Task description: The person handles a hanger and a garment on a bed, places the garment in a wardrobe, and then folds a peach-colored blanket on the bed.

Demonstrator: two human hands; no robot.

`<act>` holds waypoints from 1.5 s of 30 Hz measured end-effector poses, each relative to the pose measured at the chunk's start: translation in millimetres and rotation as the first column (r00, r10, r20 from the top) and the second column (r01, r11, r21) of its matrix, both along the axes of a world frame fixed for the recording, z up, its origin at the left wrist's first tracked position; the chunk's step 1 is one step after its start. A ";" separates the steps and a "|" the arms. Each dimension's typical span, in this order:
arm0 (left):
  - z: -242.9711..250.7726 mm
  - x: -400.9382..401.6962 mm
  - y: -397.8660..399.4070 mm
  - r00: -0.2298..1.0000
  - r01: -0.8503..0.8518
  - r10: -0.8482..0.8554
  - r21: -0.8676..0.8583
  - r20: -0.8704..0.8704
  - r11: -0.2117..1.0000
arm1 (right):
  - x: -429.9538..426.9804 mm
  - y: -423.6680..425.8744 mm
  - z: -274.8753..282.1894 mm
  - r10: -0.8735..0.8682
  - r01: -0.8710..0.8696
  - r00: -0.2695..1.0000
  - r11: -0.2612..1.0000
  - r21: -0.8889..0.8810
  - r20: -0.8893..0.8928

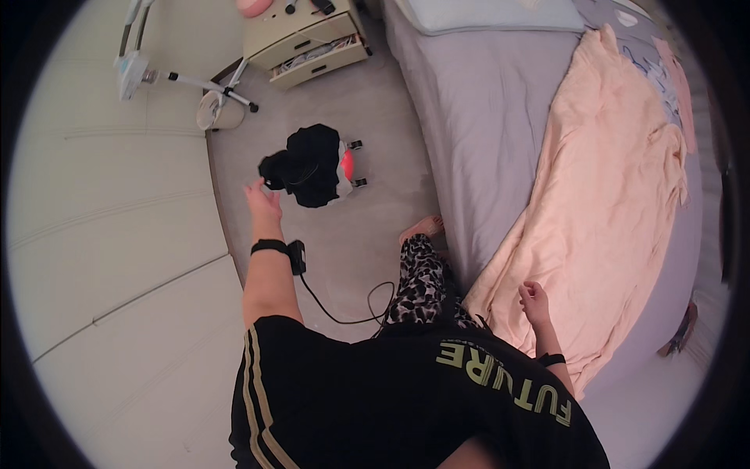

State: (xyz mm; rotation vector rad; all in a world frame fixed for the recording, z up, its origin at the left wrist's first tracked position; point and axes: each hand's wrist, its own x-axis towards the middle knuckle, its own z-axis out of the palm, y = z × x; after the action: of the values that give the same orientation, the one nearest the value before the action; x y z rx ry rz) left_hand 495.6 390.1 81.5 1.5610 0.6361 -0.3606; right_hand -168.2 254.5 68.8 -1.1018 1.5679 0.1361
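My left hand reaches forward with its fingers apart. Its fingertips are at the near left edge of a black cloth garment; whether they touch it cannot be told. The garment lies bunched over a low wheeled stool, whose red and white edge and casters show on the right. My right hand hangs above a peach blanket, loosely curled with nothing visible in it. A black strap with a small black box sits on my left wrist, and a dark cable trails from it.
On my right is a bed with a grey-lilac sheet. Ahead, a drawer cabinet has a drawer pulled out. A waste bin stands beside a white wheeled stand, near pale panels along the left.
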 end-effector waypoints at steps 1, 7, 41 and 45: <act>-8.4 -1.9 8.2 0.992 0.125 -0.123 0.054 -0.039 0.991 | 5.6 5.8 4.4 0.067 -0.078 0.994 0.989 -0.122 -0.089; -81.3 -120.2 -24.9 0.696 0.647 -0.651 -0.129 -0.304 0.752 | -17.5 82.4 -68.6 0.037 -0.068 0.988 0.977 -0.200 -0.152; 237.7 -437.2 -254.8 -0.475 0.797 -0.665 -0.038 0.576 -0.602 | -29.9 264.7 -17.2 -0.148 0.382 -0.900 -0.720 0.580 0.409; 368.8 -492.4 -208.8 -0.383 0.851 -0.859 0.492 0.341 -0.184 | -134.4 223.8 -10.2 0.243 0.472 -0.671 -0.589 0.657 0.700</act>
State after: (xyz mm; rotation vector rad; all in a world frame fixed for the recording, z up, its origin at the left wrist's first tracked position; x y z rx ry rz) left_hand 3.2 181.3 450.3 1.7094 -1.5153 -0.9730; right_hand -302.5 478.4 58.5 0.6840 0.5287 -2.6003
